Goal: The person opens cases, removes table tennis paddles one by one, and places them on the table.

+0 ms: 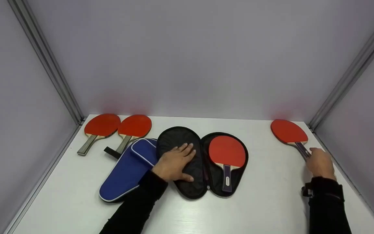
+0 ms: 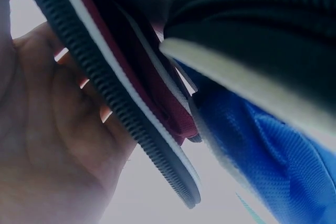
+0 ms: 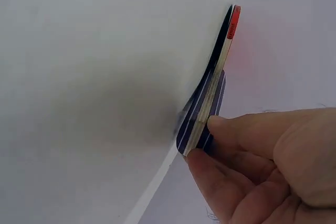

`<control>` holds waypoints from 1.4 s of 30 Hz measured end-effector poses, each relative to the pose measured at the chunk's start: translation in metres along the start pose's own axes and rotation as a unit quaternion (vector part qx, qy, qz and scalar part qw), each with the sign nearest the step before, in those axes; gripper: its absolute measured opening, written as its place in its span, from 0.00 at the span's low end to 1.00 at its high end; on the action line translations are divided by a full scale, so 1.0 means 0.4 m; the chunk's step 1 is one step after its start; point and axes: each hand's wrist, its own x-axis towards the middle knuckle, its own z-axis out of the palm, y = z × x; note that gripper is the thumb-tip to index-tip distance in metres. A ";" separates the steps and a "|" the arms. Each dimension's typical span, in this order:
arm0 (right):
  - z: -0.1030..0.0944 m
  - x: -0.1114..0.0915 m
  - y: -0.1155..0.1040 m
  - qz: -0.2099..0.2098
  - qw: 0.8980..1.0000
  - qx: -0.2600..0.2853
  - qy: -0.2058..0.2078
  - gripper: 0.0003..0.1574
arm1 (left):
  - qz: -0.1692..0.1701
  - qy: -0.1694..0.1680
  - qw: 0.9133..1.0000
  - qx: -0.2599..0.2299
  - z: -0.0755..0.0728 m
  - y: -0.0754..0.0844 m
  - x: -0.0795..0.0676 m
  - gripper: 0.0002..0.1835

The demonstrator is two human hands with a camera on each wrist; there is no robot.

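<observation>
My left hand (image 1: 174, 162) rests with spread fingers on the left half of an unzipped black paddle case (image 1: 178, 136), which lies opened flat. A red table tennis paddle (image 1: 227, 151) with a dark purple handle lies in its right half, handle toward me. At the far right, my right hand (image 1: 321, 164) pinches the handle of another red paddle (image 1: 289, 131) between thumb and fingers. The right wrist view shows this striped handle (image 3: 202, 111) edge-on in the fingertips. Close beside my left palm, the left wrist view shows a zipper edge (image 2: 113, 95) and maroon lining.
A blue case (image 1: 122, 178) with white piping lies left of the black case, partly behind my left forearm. Two more red paddles (image 1: 102, 125) (image 1: 135, 126) lie at the back left. Grey-white panels (image 1: 187, 65) enclose the white table (image 1: 271, 195) at the back and sides.
</observation>
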 end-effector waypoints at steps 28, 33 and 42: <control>-0.045 -0.061 -0.292 -0.267 0.964 -0.014 0.012 0.33 | -0.005 -0.012 1.000 -0.005 -0.012 0.006 -0.006 0.58; -0.035 -0.094 -0.365 -0.298 0.954 -0.029 0.028 0.29 | -0.002 -0.009 1.000 -0.017 -0.013 0.005 -0.008 0.58; 0.000 -0.149 -0.447 -0.339 0.939 -0.051 0.021 0.25 | 0.000 -0.005 1.000 -0.012 -0.005 0.001 -0.007 0.58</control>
